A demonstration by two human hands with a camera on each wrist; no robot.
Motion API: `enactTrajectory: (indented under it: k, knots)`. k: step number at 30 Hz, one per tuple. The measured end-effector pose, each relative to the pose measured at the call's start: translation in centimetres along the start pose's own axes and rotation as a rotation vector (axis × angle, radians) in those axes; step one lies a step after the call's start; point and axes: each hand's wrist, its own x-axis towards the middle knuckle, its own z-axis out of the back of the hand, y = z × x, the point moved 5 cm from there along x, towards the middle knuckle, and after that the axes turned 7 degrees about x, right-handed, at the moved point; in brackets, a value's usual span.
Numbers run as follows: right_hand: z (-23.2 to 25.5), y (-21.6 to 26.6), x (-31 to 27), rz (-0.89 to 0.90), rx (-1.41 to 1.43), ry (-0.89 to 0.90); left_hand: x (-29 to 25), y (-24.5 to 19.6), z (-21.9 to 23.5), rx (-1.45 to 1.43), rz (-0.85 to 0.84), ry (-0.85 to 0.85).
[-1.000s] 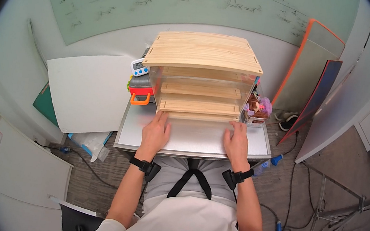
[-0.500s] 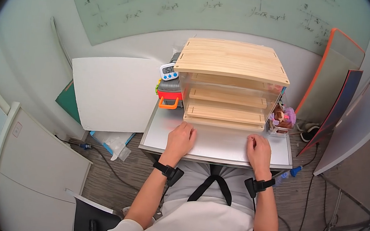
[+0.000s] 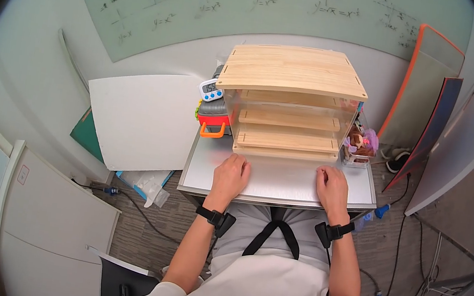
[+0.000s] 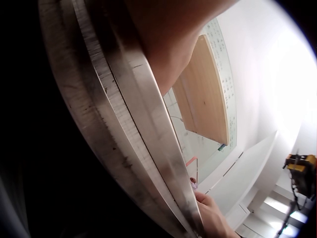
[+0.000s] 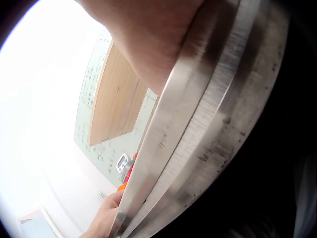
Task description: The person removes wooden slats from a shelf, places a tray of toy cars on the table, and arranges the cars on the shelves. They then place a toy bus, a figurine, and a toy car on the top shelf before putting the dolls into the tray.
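My left hand (image 3: 230,175) rests on the silvery tabletop (image 3: 280,182) near its front edge, fingers loosely curled and holding nothing. The right hand (image 3: 333,189) lies likewise at the right, apart from the left. Just beyond both hands stands a wooden shelf unit (image 3: 295,69) with clear side panels and several light wood shelves. In the wrist views, the table's metal edge (image 4: 148,114) runs close below each hand, and the fingertips are hidden.
Left of the shelf, a white digital timer (image 3: 211,90) sits on a grey and red case with an orange handle (image 3: 213,131). At its right is a clear box (image 3: 356,158) holding dolls or toys. A white board (image 3: 139,120) leans at left; cables cross the floor.
Both hands have drawn back from the shelf's lower front edge to the tabletop, fingers curling loosely. Over the last half second the hands stay put; the head view shifts slightly.
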Motion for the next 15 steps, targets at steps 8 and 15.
enactTrajectory:
  k: [8,15]
  knots:
    - [0.05,0.03,-0.01,-0.005,0.014,-0.002,0.03,-0.17,0.14,-0.005,-0.009,0.000]
    - [0.15,0.11,0.01,0.000,0.013,0.002,0.03,-0.11,0.07,-0.007,-0.004,0.006]
